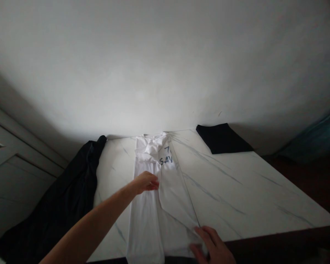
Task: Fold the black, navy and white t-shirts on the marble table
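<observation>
Home, T-shirt [176,194] on marble-look table [236,190]

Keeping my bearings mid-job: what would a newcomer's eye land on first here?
A long white shirt with dark lettering runs down the middle of a white marble-patterned table. The left hand is on it midway, and the right hand is at its near end. A dark garment hangs off the table's left side, and a folded dark cloth lies at the far edge.

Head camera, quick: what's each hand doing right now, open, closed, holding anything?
Left hand: fingers together on the white folded T-shirt; cannot tell if gripping.
Right hand: closed, holding the shirt's lower edge.
</observation>
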Demonstrator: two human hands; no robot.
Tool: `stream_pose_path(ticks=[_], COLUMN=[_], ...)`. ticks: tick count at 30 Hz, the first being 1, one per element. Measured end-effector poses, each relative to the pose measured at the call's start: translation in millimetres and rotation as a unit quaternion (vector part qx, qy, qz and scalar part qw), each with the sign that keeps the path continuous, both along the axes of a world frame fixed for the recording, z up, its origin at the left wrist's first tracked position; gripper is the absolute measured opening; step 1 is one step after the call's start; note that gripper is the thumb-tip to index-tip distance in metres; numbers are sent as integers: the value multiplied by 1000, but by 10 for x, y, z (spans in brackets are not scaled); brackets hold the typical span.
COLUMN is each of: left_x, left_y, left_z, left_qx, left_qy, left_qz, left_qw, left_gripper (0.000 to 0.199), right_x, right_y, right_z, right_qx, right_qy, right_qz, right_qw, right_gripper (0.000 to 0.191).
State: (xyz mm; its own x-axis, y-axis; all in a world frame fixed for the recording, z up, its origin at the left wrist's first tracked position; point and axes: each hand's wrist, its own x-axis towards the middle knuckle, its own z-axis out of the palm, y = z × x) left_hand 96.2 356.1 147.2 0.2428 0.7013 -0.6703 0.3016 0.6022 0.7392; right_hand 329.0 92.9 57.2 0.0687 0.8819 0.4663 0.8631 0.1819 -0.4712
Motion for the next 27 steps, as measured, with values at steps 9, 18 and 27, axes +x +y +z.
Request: stream_pose_path(ticks=[9,18,27], left_x=[140,390,432], left_y=[-369,-1047,-1562], left_z=[100,-1,112], left_qx=[230,-127,101], left_qy=[203,-222,-245], left_qz=[-180,92,7], left_qw=[935,963,964], left_gripper=[21,23,48], right_x=[170,124,132], right_y=[36,59,66], right_z=[74,182,242], right_qx=[-72,-142,-163], right_qy=[90,162,193], right_qz=[-12,-71,-62], right_qw=[993,974,966], right_gripper=[45,52,51])
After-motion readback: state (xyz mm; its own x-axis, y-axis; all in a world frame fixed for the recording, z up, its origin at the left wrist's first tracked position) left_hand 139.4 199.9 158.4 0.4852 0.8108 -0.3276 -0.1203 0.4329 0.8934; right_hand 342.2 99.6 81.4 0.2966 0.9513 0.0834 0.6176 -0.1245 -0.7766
